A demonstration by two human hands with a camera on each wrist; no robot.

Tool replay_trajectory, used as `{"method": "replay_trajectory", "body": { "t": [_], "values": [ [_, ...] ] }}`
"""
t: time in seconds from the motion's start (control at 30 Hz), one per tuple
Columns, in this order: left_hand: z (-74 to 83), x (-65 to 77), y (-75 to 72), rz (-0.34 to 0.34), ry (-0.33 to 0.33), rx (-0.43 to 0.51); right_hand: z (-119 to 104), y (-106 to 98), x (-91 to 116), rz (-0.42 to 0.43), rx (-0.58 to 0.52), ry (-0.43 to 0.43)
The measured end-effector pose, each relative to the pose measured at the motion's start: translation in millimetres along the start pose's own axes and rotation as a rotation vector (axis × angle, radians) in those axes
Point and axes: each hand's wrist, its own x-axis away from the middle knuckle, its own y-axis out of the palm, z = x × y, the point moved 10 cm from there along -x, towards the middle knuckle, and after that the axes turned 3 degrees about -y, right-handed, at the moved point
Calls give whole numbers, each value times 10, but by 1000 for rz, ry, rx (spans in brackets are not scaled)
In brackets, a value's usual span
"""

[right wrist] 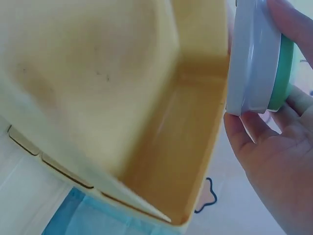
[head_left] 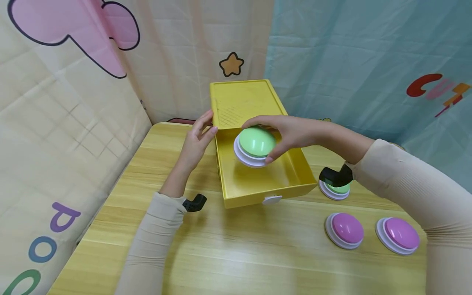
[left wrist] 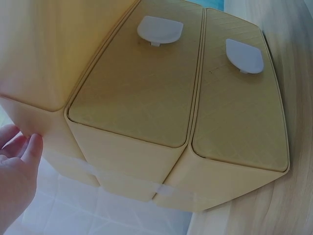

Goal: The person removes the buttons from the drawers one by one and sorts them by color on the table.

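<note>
My right hand (head_left: 289, 129) grips a round push button with a green dome (head_left: 257, 140) and a white base, fingers and thumb spread around its edge. The button is held above the pulled-out top drawer (head_left: 250, 182) of a yellow drawer cabinet (head_left: 247, 96). In the right wrist view, the white base (right wrist: 252, 58) faces the drawer, and the visible drawer interior is bare. My left hand (head_left: 197, 143) touches the cabinet's left side near its top with loosely bent fingers. In the left wrist view, two lower drawers (left wrist: 137, 88) with white handles are closed.
Right of the cabinet, another green button (head_left: 337, 190) lies on the wooden table (head_left: 221, 254), partly hidden by the right wrist camera. Two pink buttons (head_left: 348, 228) rest nearer the front right. Printed curtains (head_left: 332, 53) hang behind and to the left.
</note>
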Motion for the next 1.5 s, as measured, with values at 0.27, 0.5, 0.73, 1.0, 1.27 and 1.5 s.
{"method": "replay_trajectory", "body": {
  "t": [0.27, 0.5, 0.73, 1.0, 1.27, 1.5],
  "values": [
    [199, 53, 62, -3, -15, -6, -89, -179, 534, 134, 35, -59],
    [105, 33, 38, 0, -4, -1, -21, -330, 1085, 281, -21, -115],
    [170, 50, 56, -1, -4, 9, 402, -417, 1728, 476, 1, 30],
    [195, 59, 59, 5, -16, -4, 1113, -339, 2416, 664, 158, 349],
    [190, 59, 63, -3, -13, 3, 1512, -133, 2723, 676, 342, 477],
    [181, 58, 60, -2, -14, 4, 1924, 65, 2935, 634, 322, 555]
  ]
}}
